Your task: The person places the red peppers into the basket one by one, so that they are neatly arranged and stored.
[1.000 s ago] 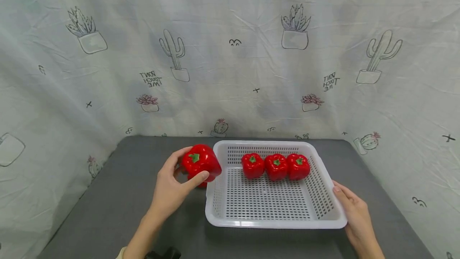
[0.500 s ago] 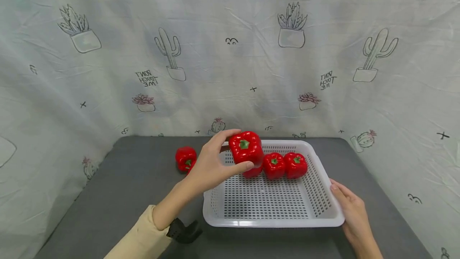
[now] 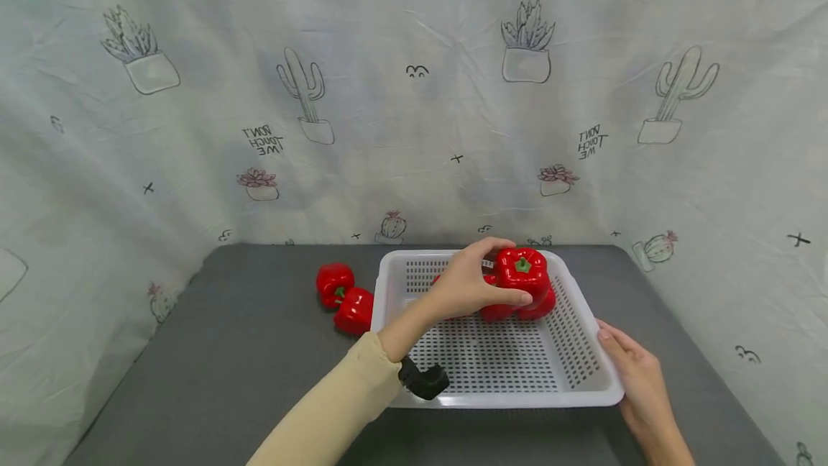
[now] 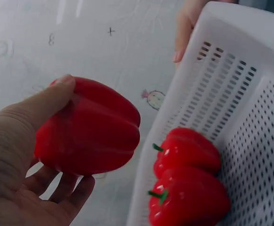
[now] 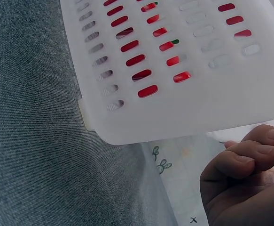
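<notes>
My left hand (image 3: pixel 468 282) grips a red bell pepper (image 3: pixel 521 273), thumb in front and fingers behind, over the right back part of a white perforated basket (image 3: pixel 498 400). In the left wrist view the held pepper (image 4: pixel 90 129) is lifted clear of the basket wall. Beneath it, inside the basket, sit a bell pepper (image 3: pixel 537 308) at the right and another bell pepper (image 3: pixel 496 313) beside it. A third one is mostly hidden behind the left hand. My right hand (image 3: pixel 640 376) holds the basket's right rim, with the thumb on top.
Two more red bell peppers, one behind (image 3: pixel 334 285) and one nearer (image 3: pixel 353 311), lie on the dark grey table (image 3: pixel 246 365) left of the basket. A patterned white curtain (image 3: pixel 362 106) hangs behind the table. A black strap (image 3: pixel 423 380) sits at the left wrist.
The left hand has carried its bell pepper rightward from beside the basket's left edge to above its right back part. The right hand has stayed on the rim.
</notes>
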Demonstrator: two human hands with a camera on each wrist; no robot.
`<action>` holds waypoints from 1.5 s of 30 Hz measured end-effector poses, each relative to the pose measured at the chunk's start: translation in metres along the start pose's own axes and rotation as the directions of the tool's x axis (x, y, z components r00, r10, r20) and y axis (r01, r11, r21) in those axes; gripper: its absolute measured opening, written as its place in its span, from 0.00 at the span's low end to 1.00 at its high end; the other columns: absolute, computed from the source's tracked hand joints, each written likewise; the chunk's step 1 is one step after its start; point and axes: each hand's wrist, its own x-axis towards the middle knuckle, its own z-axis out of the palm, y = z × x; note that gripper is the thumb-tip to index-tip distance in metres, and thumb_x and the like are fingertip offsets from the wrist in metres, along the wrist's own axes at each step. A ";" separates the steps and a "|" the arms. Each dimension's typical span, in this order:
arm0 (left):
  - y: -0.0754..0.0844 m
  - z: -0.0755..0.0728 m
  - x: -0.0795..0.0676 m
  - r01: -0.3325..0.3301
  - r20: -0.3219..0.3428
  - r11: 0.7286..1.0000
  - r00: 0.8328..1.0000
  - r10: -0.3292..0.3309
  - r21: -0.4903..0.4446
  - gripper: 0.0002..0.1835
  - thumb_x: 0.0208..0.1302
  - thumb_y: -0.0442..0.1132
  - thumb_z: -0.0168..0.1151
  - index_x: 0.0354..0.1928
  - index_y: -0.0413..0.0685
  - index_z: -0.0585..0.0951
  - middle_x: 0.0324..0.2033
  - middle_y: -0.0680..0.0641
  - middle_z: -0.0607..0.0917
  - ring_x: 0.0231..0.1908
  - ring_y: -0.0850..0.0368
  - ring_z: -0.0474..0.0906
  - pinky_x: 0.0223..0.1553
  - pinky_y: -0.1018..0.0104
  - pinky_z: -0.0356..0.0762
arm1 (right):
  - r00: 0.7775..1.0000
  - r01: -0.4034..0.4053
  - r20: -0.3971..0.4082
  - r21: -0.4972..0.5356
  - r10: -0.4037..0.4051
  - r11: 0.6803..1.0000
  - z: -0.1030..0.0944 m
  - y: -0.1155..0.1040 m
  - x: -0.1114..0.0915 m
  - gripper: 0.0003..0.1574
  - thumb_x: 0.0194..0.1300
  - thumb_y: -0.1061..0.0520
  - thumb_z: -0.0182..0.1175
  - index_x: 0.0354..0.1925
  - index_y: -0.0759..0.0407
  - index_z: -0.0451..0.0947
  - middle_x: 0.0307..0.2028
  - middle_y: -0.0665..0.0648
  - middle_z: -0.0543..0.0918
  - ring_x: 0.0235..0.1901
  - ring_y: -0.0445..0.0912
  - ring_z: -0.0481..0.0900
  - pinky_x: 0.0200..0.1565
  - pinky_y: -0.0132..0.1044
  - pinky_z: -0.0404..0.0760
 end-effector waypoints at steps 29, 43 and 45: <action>-0.047 0.052 0.013 -0.053 0.151 0.998 0.987 0.049 0.021 0.37 0.49 0.49 0.78 0.62 0.54 0.74 0.51 0.61 0.77 0.47 0.68 0.73 0.42 0.73 0.78 | 0.998 -0.021 -0.066 -0.118 0.014 0.993 0.005 0.003 -0.008 0.46 0.66 0.38 0.61 0.70 0.64 0.64 0.40 0.38 0.82 0.39 0.40 0.83 0.37 0.39 0.84; -0.048 0.064 0.019 -0.065 0.148 0.982 0.988 0.039 0.176 0.39 0.46 0.53 0.79 0.62 0.56 0.74 0.54 0.61 0.76 0.49 0.68 0.71 0.40 0.77 0.76 | 0.997 -0.037 -0.066 -0.111 0.029 0.993 0.004 0.006 -0.009 0.45 0.66 0.38 0.61 0.70 0.63 0.64 0.40 0.37 0.82 0.38 0.41 0.84 0.37 0.39 0.84; -0.047 0.065 0.019 -0.061 0.138 0.978 0.990 0.033 0.202 0.39 0.45 0.54 0.79 0.61 0.56 0.74 0.54 0.61 0.76 0.49 0.68 0.71 0.40 0.77 0.76 | 0.998 -0.035 -0.061 -0.100 0.029 0.994 0.004 0.006 -0.009 0.44 0.66 0.39 0.61 0.69 0.62 0.65 0.40 0.37 0.82 0.38 0.41 0.84 0.37 0.39 0.84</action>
